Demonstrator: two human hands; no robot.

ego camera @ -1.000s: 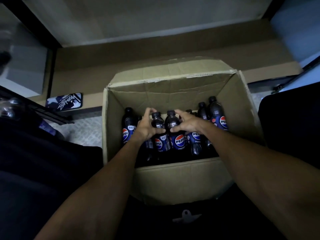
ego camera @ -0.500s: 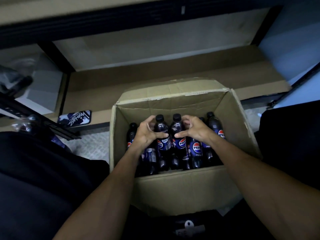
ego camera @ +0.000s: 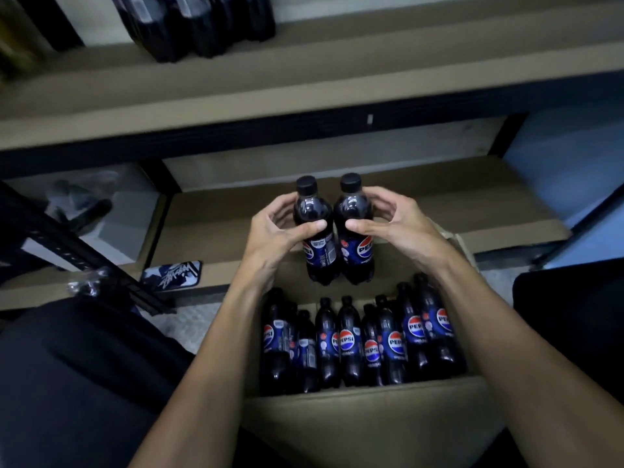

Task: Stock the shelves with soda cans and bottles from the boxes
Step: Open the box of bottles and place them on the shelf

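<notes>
1. The left hand (ego camera: 273,231) grasps one Pepsi bottle (ego camera: 319,251) and the right hand (ego camera: 401,231) grasps a second Pepsi bottle (ego camera: 358,244); both are upright, side by side, above the open cardboard box (ego camera: 371,417)
2. This looks like the carry from box to shelf
3. Next they probably go up onto the upper shelf (ego camera: 304,72), set down gently beside the dark bottles (ego camera: 202,25) standing there

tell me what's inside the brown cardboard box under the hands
Inside the brown cardboard box stand upright dark plastic cola bottles with black caps and blue labels, crowded together. The box floor beneath them and their bases behind the near wall are covered.
</notes>
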